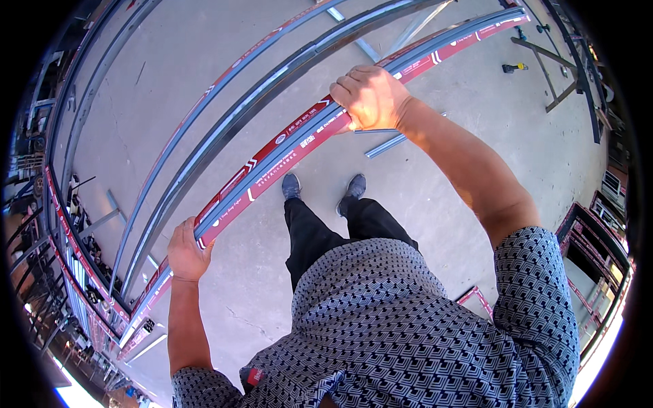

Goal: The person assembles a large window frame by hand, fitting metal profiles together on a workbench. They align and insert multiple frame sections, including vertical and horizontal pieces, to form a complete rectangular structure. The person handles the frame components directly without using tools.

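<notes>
A long metal profile (289, 155), covered in red printed film with grey-blue grooves along it, runs slantwise from the lower left to the upper right in front of me. My left hand (188, 250) is closed round it toward its lower left part, with the thumb on the near side. Farther up, my right hand (371, 98) grips the same profile from above, fingers over the far edge. Beyond it lie a dark and silver bar (228, 112) and a thinner blue-grey bar (178, 136), roughly parallel. My hands touch neither of these.
A yellow and black power tool (515, 67) lies on the concrete floor (435, 187) at the upper right, near a dark metal stand (554, 58). Red-filmed profiles (71, 238) form a rack at the left. Framed pieces (595, 268) lean at the lower right.
</notes>
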